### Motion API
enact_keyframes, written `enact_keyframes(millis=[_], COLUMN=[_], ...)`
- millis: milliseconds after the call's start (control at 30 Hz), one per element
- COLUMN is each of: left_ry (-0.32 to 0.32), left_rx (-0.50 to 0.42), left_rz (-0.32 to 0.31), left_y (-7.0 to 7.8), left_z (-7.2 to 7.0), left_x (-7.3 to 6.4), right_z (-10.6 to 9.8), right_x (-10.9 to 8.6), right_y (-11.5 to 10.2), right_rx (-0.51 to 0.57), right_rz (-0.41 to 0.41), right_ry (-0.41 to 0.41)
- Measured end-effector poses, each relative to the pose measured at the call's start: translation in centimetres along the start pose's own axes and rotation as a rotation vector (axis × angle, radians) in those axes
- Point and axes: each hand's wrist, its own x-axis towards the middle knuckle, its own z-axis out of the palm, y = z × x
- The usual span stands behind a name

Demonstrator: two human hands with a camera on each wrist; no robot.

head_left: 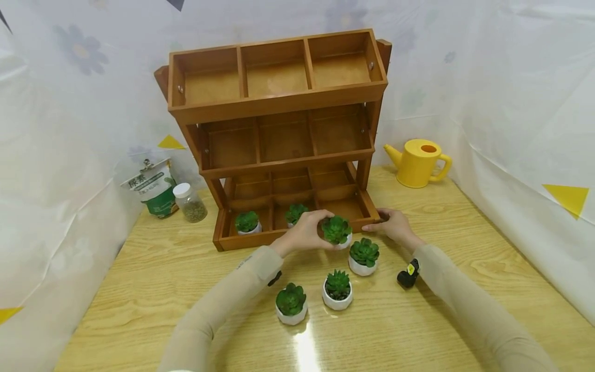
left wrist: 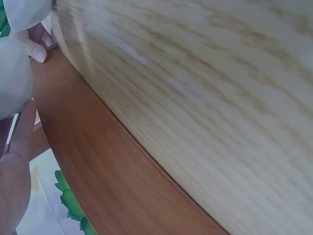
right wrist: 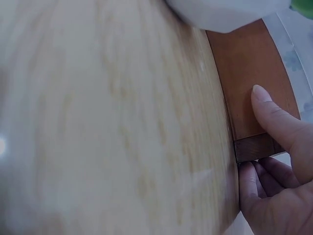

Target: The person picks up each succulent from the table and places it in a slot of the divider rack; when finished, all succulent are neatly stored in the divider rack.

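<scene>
My left hand (head_left: 304,231) holds a succulent in a white faceted pot (head_left: 337,231) just above the front edge of the lowest tray, near its right compartment. In the left wrist view, fingers (left wrist: 19,137) lie against the white pot (left wrist: 14,76). My right hand (head_left: 394,226) grips the front right corner of the wooden three-tier plant stand (head_left: 279,104). Its thumb lies on the front board (right wrist: 249,73) in the right wrist view, the other fingers round the end. Two potted succulents, one on the left (head_left: 246,222) and one in the middle (head_left: 295,213), sit in the lowest tray.
Three more potted succulents stand on the table before the stand: a right one (head_left: 364,256), a middle one (head_left: 337,290) and a left one (head_left: 291,304). A yellow watering can (head_left: 416,164) is at back right. A clipped pouch (head_left: 158,194) and a white-lidded jar (head_left: 190,204) stand left.
</scene>
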Motion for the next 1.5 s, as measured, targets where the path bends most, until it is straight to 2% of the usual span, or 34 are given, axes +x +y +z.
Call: enact_keyframes(millis=[267, 500, 767, 1067, 1333, 1500], left_ry=[0.015, 0.057, 0.134, 0.232, 0.185, 0.183], left_rx=[0.002, 0.002, -0.019, 0.009, 0.055, 0.075], left_rz=[-0.008, 0.029, 0.055, 0.138, 0.102, 0.111], left_y=[0.2, 0.0, -0.2, -0.4, -0.4, -0.3], left_z=[0.1, 0.4, 0.7, 0.8, 0.8, 0.9], left_x=[0.4, 0.4, 0.7, 1.8, 2.4, 2.7], right_z=[0.1, 0.3, 0.3, 0.2, 0.3, 0.3], right_x=[0.2, 0.1, 0.0, -0.1, -0.1, -0.1], right_y=[0.2, 0.4, 0.2, 0.0, 0.1, 0.2], right_rx=[-0.006, -0.004, -0.002, 0.011, 0.015, 0.020], right_rz=[-0.009, -0.012, -0.006, 0.003, 0.007, 0.007], right_ry=[0.005, 0.011, 0.015, 0.017, 0.022, 0.027])
